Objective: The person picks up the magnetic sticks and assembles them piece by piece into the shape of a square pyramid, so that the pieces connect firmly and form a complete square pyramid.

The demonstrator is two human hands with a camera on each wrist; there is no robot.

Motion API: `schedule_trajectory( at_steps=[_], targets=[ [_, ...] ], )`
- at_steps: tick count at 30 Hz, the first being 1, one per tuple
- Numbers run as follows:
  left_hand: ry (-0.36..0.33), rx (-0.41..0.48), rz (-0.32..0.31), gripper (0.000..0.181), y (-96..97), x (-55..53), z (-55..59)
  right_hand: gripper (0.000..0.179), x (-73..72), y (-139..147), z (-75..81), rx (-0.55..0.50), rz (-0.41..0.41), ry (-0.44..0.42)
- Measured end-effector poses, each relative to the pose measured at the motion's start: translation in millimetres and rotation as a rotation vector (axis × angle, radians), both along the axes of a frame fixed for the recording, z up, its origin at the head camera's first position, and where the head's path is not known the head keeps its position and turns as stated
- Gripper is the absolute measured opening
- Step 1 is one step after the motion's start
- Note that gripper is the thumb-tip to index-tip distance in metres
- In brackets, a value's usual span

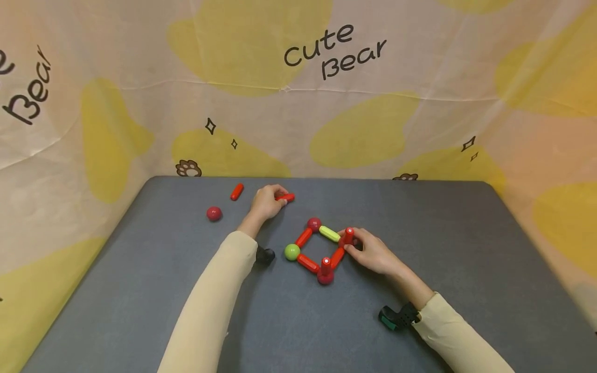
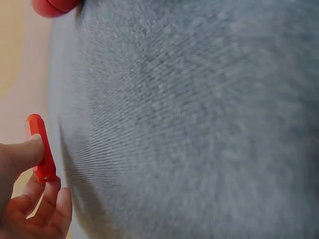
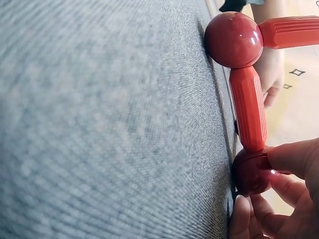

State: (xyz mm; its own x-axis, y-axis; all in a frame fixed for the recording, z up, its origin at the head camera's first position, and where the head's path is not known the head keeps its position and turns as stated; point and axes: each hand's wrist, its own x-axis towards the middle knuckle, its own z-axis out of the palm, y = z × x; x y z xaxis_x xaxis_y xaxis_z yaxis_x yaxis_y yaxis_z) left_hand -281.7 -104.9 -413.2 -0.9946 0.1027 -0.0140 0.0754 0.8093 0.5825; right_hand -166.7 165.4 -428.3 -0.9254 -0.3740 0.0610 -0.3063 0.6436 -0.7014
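Red stick (image 1: 287, 197), held in your left hand (image 1: 267, 202), just above the centre of the head view, toward the back of a dark grey table (image 1: 130, 290). The left grip is narrow: thumb and fingertips pinch the stick, leaving one end clear in the left wrist view. Whether it touches the table, you cannot tell.

Its long axis runs nearly level across the head view, right end tipped slightly up. From that grip, a four-sided frame (image 1: 308, 263) of sticks and balls lies to the lower right, apart from the stick; its red top ball (image 1: 314, 224) is the closest corner.

Your right hand (image 1: 375, 254) is at the frame's right corner, well apart from the stick, fingers and thumb holding the red corner ball (image 3: 250, 174) below an upright stick (image 1: 349, 236). A green ball (image 1: 292, 252) forms the left corner. A spare stick (image 1: 237, 191) and loose ball (image 1: 214, 213) lie left of your left hand.
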Motion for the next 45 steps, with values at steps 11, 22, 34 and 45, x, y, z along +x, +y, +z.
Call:
schedule_trajectory(
  at_steps=[11,22,34,45],
  targets=[
    [0.081,0.057,-0.121,0.026,-2.1,28.5,19.2,0.03,0.1,-1.1,-0.2,-0.008,0.0,-0.004],
    [0.122,0.167,-0.288,0.023,-6.1,70.0,36.3,0.03,-0.6,0.2,-1.1,-0.003,0.007,0.011],
    [0.086,0.282,-0.293,0.02,-2.7,106.6,33.7,0.03,0.3,-0.2,-0.8,-0.007,0.008,0.016],
    [0.111,0.292,-0.295,0.018,-5.7,119.5,16.6,0.03,0.2,-0.3,-1.4,-0.009,0.0,0.013]
  ],
)
